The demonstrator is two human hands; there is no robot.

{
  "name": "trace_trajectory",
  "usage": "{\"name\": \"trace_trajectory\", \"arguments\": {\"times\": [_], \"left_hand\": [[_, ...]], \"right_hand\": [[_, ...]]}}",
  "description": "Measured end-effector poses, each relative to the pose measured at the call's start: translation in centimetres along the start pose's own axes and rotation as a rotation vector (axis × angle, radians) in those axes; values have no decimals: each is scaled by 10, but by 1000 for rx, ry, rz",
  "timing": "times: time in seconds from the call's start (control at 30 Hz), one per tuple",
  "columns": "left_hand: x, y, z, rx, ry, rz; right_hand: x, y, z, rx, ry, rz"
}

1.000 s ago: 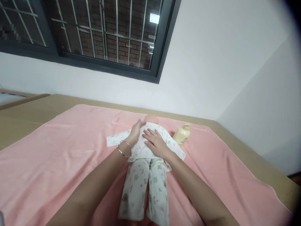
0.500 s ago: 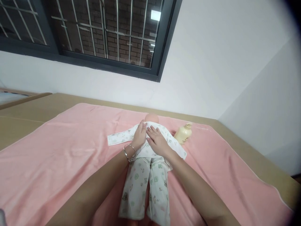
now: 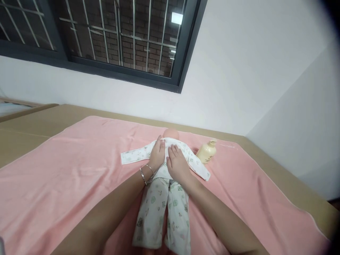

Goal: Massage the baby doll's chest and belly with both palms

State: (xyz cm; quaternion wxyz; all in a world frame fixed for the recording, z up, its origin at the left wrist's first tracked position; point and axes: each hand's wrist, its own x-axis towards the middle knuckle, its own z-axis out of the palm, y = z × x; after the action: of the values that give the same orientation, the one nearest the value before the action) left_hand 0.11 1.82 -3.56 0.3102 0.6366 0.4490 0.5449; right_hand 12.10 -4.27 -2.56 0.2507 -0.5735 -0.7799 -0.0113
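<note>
One doll (image 3: 161,173) lies on its back or front (which, the pictures do not settle) in the middle foreground, its long axis running away from the person, with the round head (image 3: 171,133) at the far end and the legs nearest. It wears one printed white top (image 3: 164,167) and one pair of matching trousers (image 3: 152,212), the two trouser legs slightly parted. Of the two sleeves, the left-hand one (image 3: 135,155) stretches out sideways and the right-hand one (image 3: 200,168) slants out and back toward the person

Two hands rest on the top, clamped on nothing. The left hand (image 3: 158,154) is tipped toward its edge, fingers together and pointing away; the right hand (image 3: 178,164) lies palm down, fingers extended forward, thumb toward the other hand. A narrow gap separates them. Both forearms reach in from the lower corners, and silver bangle work (image 3: 143,174) circles the left wrist

Just beside the right-hand sleeve is one pale yellow bottle (image 3: 206,152). One pink blanket (image 3: 79,163) spreads beneath everything, over a tan surface (image 3: 278,177), below one barred window (image 3: 127,39)
</note>
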Motion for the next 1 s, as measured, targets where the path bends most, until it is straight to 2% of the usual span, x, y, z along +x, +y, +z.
{"name": "trace_trajectory", "arguments": {"times": [0.07,0.13,0.27,0.43,0.53,0.73,0.87,0.93,1.0], "left_hand": [[0,0,0,-8,-4,-8],[0,0,0,-6,-6,-8],[1,-1,1,12,6,41],[1,-2,1,71,5,141],[3,-1,0,190,-28,183],[3,2,3,555,-85,310],[-1,9,3,697,-102,455],[-2,10,2,719,-110,471],[1,9,2,720,-104,430]], "right_hand": [[9,13,-4,79,-70,-157],[18,32,-6,168,-110,-218],[26,57,-2,215,-37,-65],[17,46,1,112,32,160],[12,35,-2,14,70,205],[8,19,-7,-202,87,97],[9,22,-5,-77,153,-67],[12,28,-4,37,173,-67],[16,36,-3,131,151,-13]]}}
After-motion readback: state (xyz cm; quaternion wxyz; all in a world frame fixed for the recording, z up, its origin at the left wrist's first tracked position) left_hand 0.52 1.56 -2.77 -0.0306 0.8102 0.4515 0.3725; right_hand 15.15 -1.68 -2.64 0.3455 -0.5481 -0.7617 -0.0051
